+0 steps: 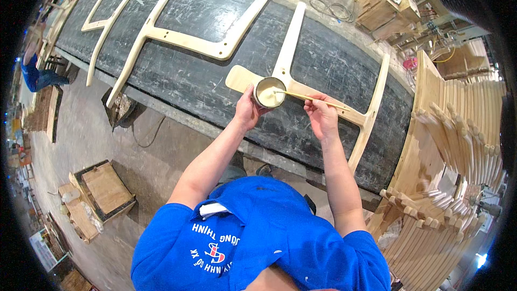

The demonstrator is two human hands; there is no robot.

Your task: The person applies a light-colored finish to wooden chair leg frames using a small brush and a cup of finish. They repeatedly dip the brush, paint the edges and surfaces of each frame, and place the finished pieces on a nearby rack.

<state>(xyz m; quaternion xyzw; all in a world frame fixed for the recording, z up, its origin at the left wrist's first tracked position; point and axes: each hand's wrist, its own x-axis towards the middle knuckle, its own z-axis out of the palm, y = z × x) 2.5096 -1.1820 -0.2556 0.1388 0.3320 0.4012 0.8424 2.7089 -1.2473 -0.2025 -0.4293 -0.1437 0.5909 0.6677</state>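
Note:
My left hand (247, 110) is wrapped round the side of a small round can (257, 87), tilted so its inside shows. Thick cream-coloured paste (265, 96) lies in it; I cannot tell its exact kind. Between the fingers of my right hand (322, 117) is a thin wooden stick (307, 97), its whitish tip inside the can. Both hands are over a pale H-shaped wooden chair frame (293, 43) that lies flat on the dark worktable (215, 97). Its broad rounded end (239, 78) shows just left of the can.
More wooden frames (186, 46) lie along the table to the left. Stacked curved wooden parts (458, 113) stand close on the right. A wooden box stool (105, 188) is on the floor at lower left, a wooden crate (385, 8) beyond the table. Another person (40, 73) is far left.

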